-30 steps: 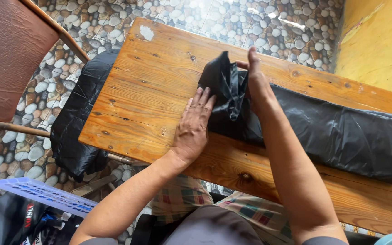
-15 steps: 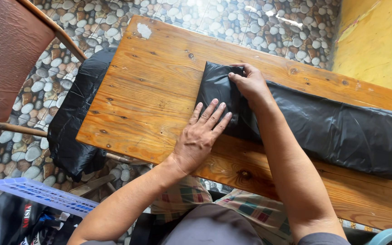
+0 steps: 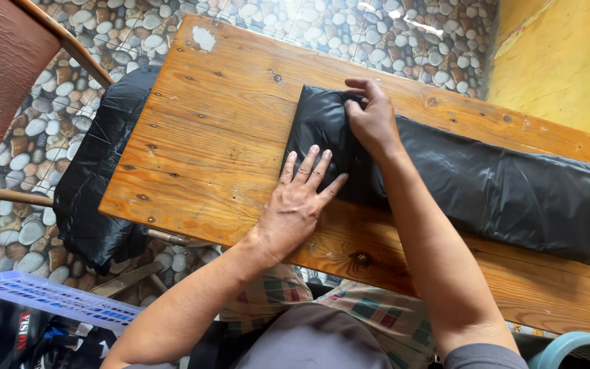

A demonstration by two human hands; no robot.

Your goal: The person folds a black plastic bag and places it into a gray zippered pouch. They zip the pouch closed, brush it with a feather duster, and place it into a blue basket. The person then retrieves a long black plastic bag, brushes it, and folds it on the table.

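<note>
The folded black plastic bag was pinned on the table under flat, unclenched fingers of the left hand and right hand; slippery plastic could have sprung open if pressure were eased.

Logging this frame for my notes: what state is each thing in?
black plastic bag: lying flat on the table, left end folded over
left hand: open, palm flat, fingers on the bag's fold
right hand: pressing the fold's top edge
wooden table: bare at left
second black bag: draped beside the table's left end
</note>
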